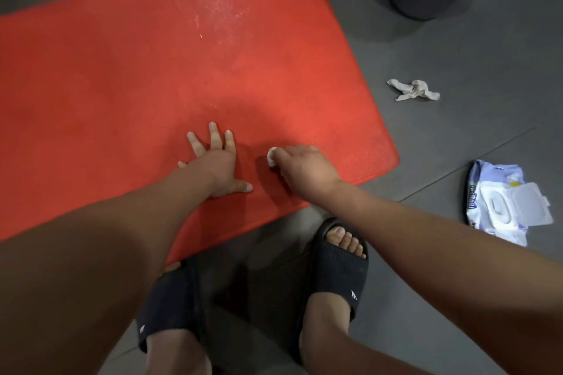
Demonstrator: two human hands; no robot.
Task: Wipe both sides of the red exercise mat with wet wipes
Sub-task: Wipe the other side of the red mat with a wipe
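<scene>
**Wiping the near corner of the mat, with one hand as a brace**

The fingers (214,137) of the left hand (217,166) are straight and spread. They lie flat on the red exercise mat (122,70) and hold nothing, and the palm presses the mat down. Just beside it, at 3 o'clock, the right hand (304,167) has its fingers curled round a small balled wet wipe (272,156). Only a white bit of the wipe shows, at the 9 o'clock side of the knuckles, and it touches the mat. The mat lies flat on the grey floor (457,137) and fills the picture from 9 to 12 o'clock. Its rounded corner is at 3 o'clock of the hands.

To do this step well, I think the left hand should put its weight on the mat so that it does not slide. The right hand should make overlapping strokes toward the corner and the near edge. A wet shine (213,0) is at 12 o'clock on the mat, but the part around the hands looks dull, so this part probably needs the work. The wipe is balled very small, and opened flat it would cover more surface. Which side of the mat is up, I cannot tell.

The pack of wet wipes (505,201) lies on the floor at 3 o'clock of the right hand, well apart from it. Its flip lid is open and the oval opening looks white, but I cannot tell if a wipe stands out of it. A crumpled used wipe (414,90) lies loose on the floor at 2 o'clock.
</scene>
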